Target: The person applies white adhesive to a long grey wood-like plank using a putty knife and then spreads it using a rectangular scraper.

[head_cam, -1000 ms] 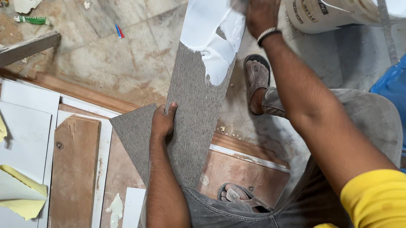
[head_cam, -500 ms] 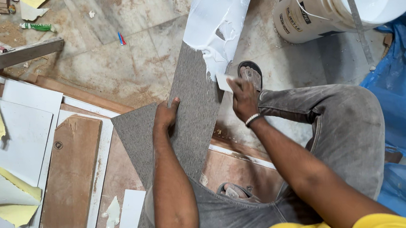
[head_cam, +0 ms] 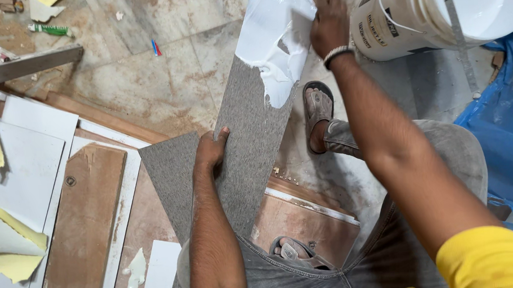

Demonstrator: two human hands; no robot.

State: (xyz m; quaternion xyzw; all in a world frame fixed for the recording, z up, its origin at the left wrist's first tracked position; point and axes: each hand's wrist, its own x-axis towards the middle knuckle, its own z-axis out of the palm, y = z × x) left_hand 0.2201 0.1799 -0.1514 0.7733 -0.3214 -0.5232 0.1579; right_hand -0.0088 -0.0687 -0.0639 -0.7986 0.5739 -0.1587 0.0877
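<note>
The left hand [head_cam: 210, 151] is laid flat on a long grey strip [head_cam: 250, 138], its fingers stretched out and pressed on the strip's left edge near the middle; nothing is gripped by it. The right hand [head_cam: 328, 24] is seen at the far end of the strip, curled over the white paste [head_cam: 274, 46], with the knuckles toward the camera; a small scraper may be held under the fingers, but that cannot be told, since the palm is hidden. A beaded band [head_cam: 337, 54] is worn on that wrist. The strip runs slantwise from the lap at the near edge up toward the far right, and its far part is covered with the wet white coat, whose near edge is ragged. A second grey piece [head_cam: 171, 174] lies just left of the strip, partly under the left forearm. A white bucket [head_cam: 434, 11] stands at the far right, just beside the right hand. A sandalled foot [head_cam: 319, 112] is placed right of the strip, on the stone floor [head_cam: 161, 78]. White panels [head_cam: 22, 154] and a brown board [head_cam: 85, 228] lie at the left, with yellow peeled film [head_cam: 8, 251] on them. Blue sheeting [head_cam: 511, 132] is seen at the right edge.
</note>
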